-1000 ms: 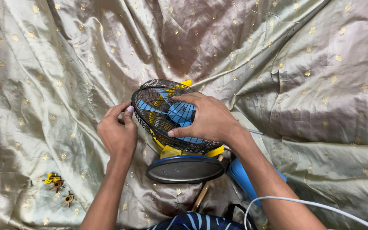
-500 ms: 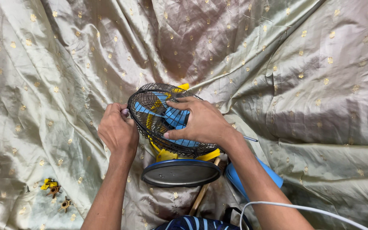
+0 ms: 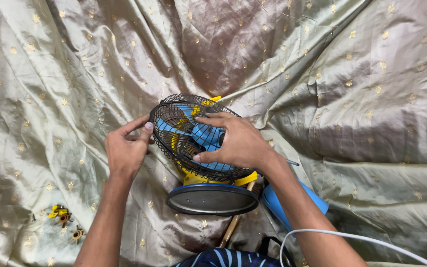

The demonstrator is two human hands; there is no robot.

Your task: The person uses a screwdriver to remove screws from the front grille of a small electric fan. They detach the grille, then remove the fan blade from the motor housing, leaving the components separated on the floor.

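A small table fan lies on a silky cloth, with a black wire grille point(image 3: 174, 129), blue blades and a yellow body. Its round dark base point(image 3: 212, 199) faces me. My right hand point(image 3: 236, 142) lies over the front of the grille, fingers and thumb gripping the wire. My left hand point(image 3: 124, 148) is at the grille's left rim, with its fingertips touching the edge of the cage.
The pale green-gold cloth point(image 3: 347, 99) with gold dots covers the whole surface in deep folds. Small yellow and brown parts point(image 3: 65, 221) lie at the lower left. A blue object point(image 3: 273, 202), a wooden stick point(image 3: 232, 228) and a white cable point(image 3: 352, 238) lie beside my right forearm.
My left hand has loosened from a closed grip at the grille's rim and now touches it with extended fingertips. The fan has tilted slightly; my right hand stays on the grille.
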